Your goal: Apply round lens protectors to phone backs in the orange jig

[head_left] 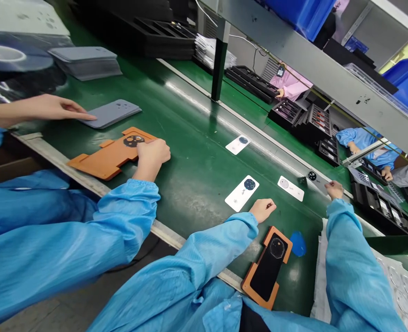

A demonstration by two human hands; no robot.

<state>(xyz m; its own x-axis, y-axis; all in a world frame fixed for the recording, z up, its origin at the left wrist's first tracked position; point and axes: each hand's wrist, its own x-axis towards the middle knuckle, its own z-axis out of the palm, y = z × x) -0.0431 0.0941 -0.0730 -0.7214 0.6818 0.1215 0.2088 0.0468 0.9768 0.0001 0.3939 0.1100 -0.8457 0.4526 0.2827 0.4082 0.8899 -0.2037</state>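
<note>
My left hand hovers over the green bench with its fingers curled together; whatever is between the fingertips, if anything, is hidden. At the far side of the bench, my right hand pinches the near end of a grey phone-shaped sheet with a dark round camera patch. Between my hands lies a white phone-shaped sheet with a pale circle. Left of my left hand is a white sheet with a dark camera circle. Close to my body, an orange fixture holds a black phone.
A blue round piece lies beside the fixture. At left, a co-worker's hands touch a grey sheet stack and another orange fixture. Clear moulded trays sit at right. A metal shelf post rises behind the bench.
</note>
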